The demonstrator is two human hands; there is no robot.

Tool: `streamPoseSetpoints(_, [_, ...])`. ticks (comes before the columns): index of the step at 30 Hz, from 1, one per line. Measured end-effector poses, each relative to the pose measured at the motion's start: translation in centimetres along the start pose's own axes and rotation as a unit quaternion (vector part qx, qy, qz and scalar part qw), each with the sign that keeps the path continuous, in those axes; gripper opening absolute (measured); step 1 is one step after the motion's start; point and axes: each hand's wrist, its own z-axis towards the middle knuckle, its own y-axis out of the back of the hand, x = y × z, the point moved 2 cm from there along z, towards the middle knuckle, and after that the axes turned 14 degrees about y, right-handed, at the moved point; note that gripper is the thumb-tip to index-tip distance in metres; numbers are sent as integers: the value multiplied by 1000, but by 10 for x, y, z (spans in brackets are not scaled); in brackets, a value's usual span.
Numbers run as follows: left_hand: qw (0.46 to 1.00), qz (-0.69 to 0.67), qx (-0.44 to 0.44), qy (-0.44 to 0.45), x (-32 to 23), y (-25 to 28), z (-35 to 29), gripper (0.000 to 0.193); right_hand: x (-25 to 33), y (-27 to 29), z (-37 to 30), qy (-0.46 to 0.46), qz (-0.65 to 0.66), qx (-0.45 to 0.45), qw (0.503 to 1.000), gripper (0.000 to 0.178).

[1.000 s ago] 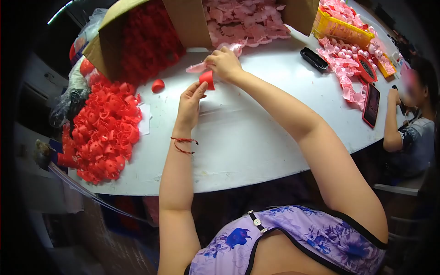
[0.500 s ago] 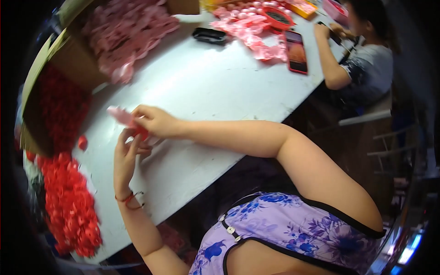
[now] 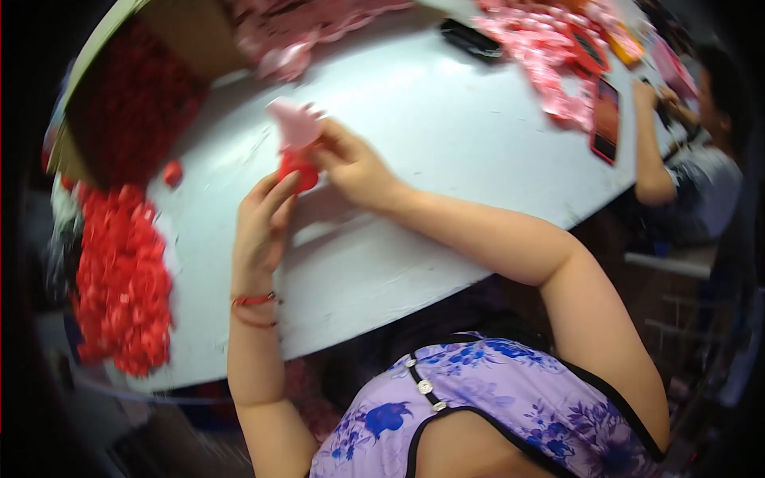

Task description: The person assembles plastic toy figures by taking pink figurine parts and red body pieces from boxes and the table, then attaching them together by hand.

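Note:
Between my two hands is a small red cup-like piece, blurred by motion. A pale pink petal-like piece with a lobed edge stands up from it, touching or joined to it; I cannot tell which. My left hand pinches the red piece from the near left side. The fingers of my right hand close on the pieces from the right, where pink and red meet, and their tips are partly hidden. Both hands are just above the white table.
Red pieces lie heaped at the left, below a cardboard box with more red inside. One loose red piece lies apart. Pink pieces, a black case and a phone lie farther off. Another person sits at right.
The view has shifted, so the table's contents sit differently in it. The pink piece now points up above the red one, and the pieces show more clearly between my hands.

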Motion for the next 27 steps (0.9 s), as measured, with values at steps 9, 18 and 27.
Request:
streamPoseSetpoints(9, [994, -94, 62, 2, -10, 0, -8, 21, 12, -2, 3, -89, 62, -17, 994, 35])
streamPoseSetpoints(18, [985, -169, 39, -15, -6, -3, -6, 24, 13, -8, 0, -69, 80, 6, 994, 21])
streamPoseSetpoints(27, [992, -114, -32, -45, 2, 0, 3, 44, 13, -7, 1, 56, -75, 46, 995, 27])
